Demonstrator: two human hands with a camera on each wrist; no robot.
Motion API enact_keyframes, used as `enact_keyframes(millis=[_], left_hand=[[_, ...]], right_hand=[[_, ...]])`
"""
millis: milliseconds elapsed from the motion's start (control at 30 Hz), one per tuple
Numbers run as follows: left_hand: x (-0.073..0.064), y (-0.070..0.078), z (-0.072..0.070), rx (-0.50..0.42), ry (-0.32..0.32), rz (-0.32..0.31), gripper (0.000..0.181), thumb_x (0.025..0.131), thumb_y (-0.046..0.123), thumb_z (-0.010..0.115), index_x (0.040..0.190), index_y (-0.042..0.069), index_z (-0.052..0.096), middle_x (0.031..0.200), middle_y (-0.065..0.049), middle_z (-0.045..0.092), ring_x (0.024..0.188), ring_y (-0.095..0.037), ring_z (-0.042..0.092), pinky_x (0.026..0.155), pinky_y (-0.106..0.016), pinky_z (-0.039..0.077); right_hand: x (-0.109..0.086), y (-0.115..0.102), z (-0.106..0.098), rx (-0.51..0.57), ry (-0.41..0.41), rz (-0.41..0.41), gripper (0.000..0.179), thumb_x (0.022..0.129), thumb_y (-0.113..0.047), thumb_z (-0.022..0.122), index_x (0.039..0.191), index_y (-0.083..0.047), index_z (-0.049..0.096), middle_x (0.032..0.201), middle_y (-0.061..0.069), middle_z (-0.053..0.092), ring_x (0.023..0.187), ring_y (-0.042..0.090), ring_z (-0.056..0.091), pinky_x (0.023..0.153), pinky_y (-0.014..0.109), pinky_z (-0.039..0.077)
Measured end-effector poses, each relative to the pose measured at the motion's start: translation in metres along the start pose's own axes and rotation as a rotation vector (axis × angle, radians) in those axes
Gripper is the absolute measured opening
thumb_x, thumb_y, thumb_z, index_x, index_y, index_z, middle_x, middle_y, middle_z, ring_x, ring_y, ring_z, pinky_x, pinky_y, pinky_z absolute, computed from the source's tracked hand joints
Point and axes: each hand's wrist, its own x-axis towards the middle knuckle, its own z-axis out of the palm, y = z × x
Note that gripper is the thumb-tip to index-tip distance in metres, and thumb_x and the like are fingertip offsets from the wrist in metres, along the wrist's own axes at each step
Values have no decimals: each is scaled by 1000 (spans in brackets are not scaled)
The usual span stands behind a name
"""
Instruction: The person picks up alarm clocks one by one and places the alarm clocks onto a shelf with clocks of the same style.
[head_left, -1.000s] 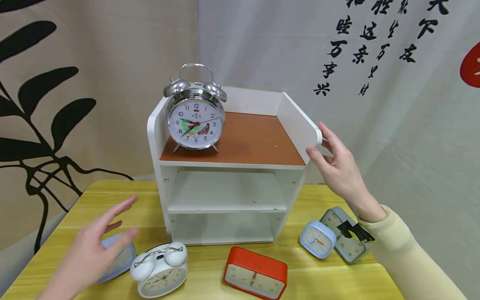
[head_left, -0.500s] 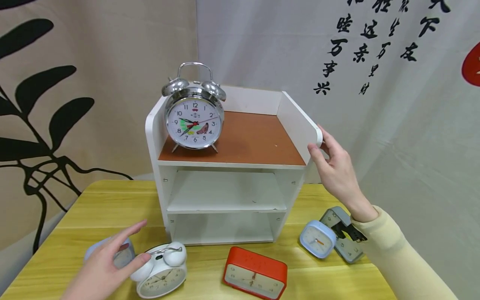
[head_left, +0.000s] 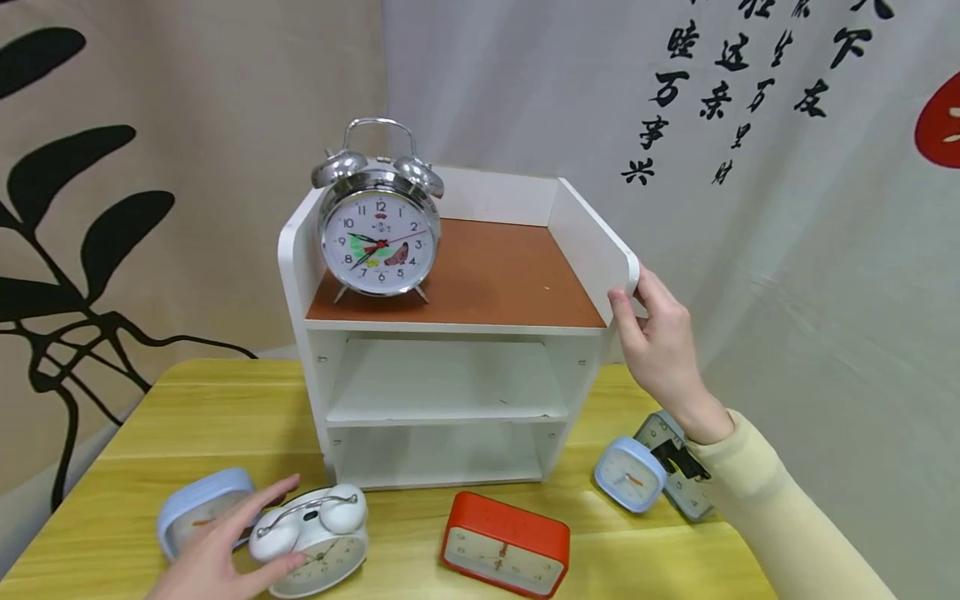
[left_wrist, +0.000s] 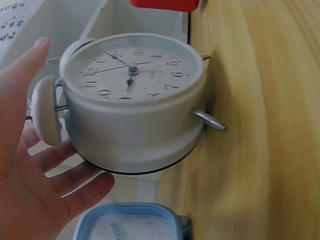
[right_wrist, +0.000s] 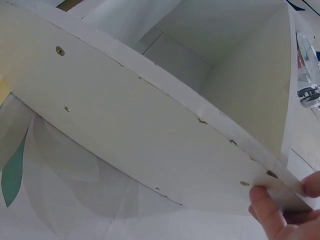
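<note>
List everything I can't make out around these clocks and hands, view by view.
Head: part of the gray clock, behind the right-hand blue clock and the sleeve.
Head: part of the left-hand blue clock's dial, behind the left hand.
Left wrist: some fingertips, behind the white clock, so contact is unclear.
Left wrist: most of the red clock, cut by the top edge.
Right wrist: much of the right hand, cut by the frame's edges.

One silver twin-bell alarm clock (head_left: 380,237), one white twin-bell alarm clock (head_left: 330,540), one red rectangular clock (head_left: 506,542), one grey clock (head_left: 688,492) and two light-blue clocks (head_left: 198,504) (head_left: 630,475) are making six clocks in total. One white shelf unit (head_left: 592,250) is standing, with two open compartments (head_left: 450,375) (head_left: 442,452) sitting below its single brown top panel (head_left: 510,275). Two hands (head_left: 213,560) (head_left: 663,346) and one yellow wood-grain counter (head_left: 412,542) are showing.
</note>
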Motion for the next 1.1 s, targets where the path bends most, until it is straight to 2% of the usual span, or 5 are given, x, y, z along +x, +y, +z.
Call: enact_keyframes(millis=[100,167,400,700,1100], left_hand=[[-2,-4,6,-1,36,11,81,78,41,92,149,21,58,136,-11,72,115,0,64,81,-21,55],[-3,-6,8,-3,48,14,80,78,40,93,148,22,58,134,-10,73,114,7,60,81,-20,54],[-3,-7,13,11,61,7,80,76,41,94,146,23,60,133,-9,74,112,0,63,80,-27,55],[-1,-8,18,-38,119,28,82,69,35,98,141,20,63,122,-5,77,103,14,58,75,-17,52],[-1,-10,18,-67,66,-2,80,70,33,98,139,16,62,119,-5,75,95,15,56,70,-17,52]], right_hand=[[0,0,1,4,2,2,43,107,-6,56,149,5,53,138,26,63,125,39,65,86,-3,50],[0,0,3,10,8,3,43,107,-5,56,149,5,53,138,26,63,125,39,65,85,-3,50],[-2,2,5,9,39,-4,42,107,-3,56,147,5,55,136,25,65,122,36,67,82,-2,52],[-3,4,7,24,48,-23,43,105,-1,57,148,5,54,137,26,65,124,38,66,84,-1,52],[-4,5,9,42,50,-31,43,105,2,57,147,7,54,136,29,65,123,39,66,84,0,54]])
